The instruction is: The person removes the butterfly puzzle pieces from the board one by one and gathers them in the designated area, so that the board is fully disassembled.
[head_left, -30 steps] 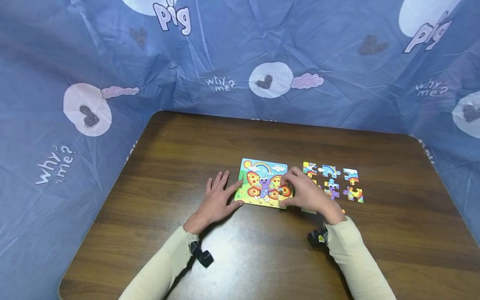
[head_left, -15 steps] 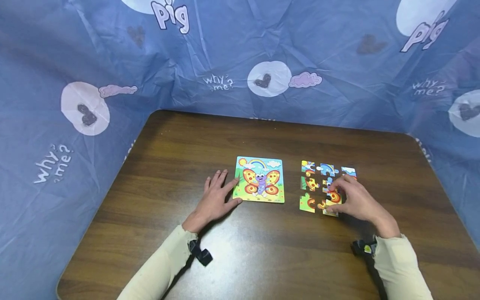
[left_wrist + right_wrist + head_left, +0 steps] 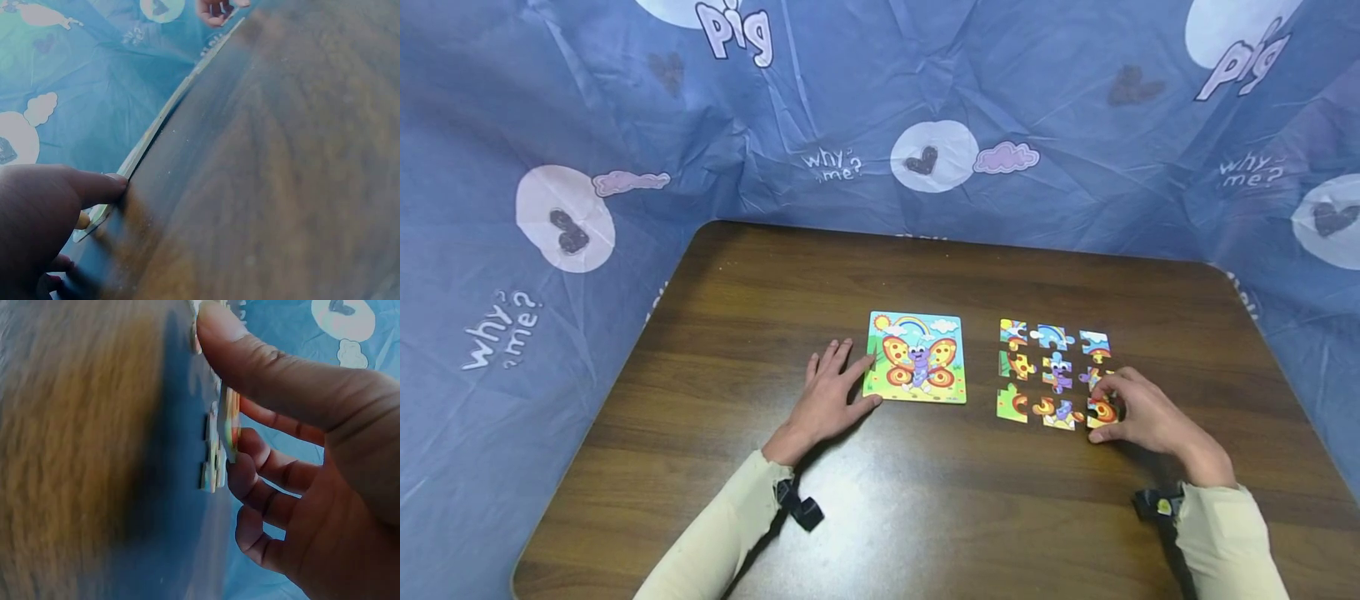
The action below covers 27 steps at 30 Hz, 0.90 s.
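In the head view, a square butterfly picture board (image 3: 916, 358) lies flat near the table's middle. Spread fingers of my left hand (image 3: 829, 404) rest beside its left side, thumb and index fingertip at the edge. The left wrist view shows the board edge-on beyond that hand (image 3: 56, 206). To the right, my right hand (image 3: 1153, 417) pinches a puzzle piece (image 3: 1102, 412) with a red-orange wing between thumb and fingers, at the near right corner of the laid-out pieces. In the right wrist view the piece (image 3: 231, 425) stands edge-on, partly hidden by the thumb.
Several puzzle pieces (image 3: 1057, 372) lie spaced in rows right of the board, with small gaps between them. The brown wooden table (image 3: 940, 500) has rounded corners. Blue printed cloth (image 3: 820, 108) hangs behind it and along both sides.
My right hand has moved right from the board across the pieces to their near right corner, carrying the puzzle piece. The board is uncovered. My left hand stays at the board's left edge.
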Tool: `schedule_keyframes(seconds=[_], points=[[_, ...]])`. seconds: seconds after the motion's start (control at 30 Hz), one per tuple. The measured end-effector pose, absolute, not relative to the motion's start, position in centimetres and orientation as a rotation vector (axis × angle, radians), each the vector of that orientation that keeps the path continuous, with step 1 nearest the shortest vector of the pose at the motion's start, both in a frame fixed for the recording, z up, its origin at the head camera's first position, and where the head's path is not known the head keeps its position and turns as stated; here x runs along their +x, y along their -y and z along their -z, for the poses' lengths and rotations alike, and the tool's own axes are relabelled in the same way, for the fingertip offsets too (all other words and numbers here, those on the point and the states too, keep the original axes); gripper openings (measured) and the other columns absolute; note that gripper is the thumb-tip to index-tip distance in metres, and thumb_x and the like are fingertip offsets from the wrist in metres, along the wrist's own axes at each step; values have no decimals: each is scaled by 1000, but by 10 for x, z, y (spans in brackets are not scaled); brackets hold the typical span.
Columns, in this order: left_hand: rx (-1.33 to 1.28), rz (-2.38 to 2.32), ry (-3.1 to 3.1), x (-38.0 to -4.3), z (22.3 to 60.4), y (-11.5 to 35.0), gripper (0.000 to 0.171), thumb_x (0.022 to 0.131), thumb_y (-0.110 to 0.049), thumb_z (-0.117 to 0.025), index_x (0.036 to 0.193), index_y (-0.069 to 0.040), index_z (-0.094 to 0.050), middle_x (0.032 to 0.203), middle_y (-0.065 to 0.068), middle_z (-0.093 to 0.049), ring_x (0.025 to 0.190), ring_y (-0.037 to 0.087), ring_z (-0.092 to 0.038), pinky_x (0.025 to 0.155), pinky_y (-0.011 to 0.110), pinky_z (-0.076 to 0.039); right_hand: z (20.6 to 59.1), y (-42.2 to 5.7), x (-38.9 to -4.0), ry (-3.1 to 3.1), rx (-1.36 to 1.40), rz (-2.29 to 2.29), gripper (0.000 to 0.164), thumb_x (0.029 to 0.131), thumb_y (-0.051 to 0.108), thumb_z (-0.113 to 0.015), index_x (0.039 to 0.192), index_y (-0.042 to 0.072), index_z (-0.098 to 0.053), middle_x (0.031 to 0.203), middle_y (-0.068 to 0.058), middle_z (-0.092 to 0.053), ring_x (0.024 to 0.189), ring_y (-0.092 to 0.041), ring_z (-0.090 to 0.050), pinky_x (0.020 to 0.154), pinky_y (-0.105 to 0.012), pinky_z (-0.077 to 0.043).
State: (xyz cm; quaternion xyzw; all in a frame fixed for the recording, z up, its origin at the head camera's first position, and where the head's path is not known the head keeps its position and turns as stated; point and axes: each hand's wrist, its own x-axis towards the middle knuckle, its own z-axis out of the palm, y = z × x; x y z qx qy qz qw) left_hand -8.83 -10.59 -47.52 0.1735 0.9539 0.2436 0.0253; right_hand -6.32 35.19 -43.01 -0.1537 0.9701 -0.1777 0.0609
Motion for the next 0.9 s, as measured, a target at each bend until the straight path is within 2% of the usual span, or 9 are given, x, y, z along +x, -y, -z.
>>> schedule_keyframes(seconds=[0.63, 0.9], points=[[543, -778, -2951, -86, 476, 107, 65, 90, -44, -68, 147, -18, -51, 161, 26, -32, 152, 46, -23, 122, 68, -15, 438, -358, -61, -2855, -421, 527, 57, 57, 32, -95, 99, 6, -67, 100, -12, -61, 89, -22, -56, 79, -41, -48], [524, -784, -2940, -88, 478, 108, 70, 90, -46, -67, 151, -22, -45, 162, 25, -30, 154, 45, -21, 124, 67, -12, 437, -357, -61, -2846, -400, 542, 58, 58, 31, -95, 101, 5, -67, 103, -15, -61, 94, -27, -59, 84, -49, -51]])
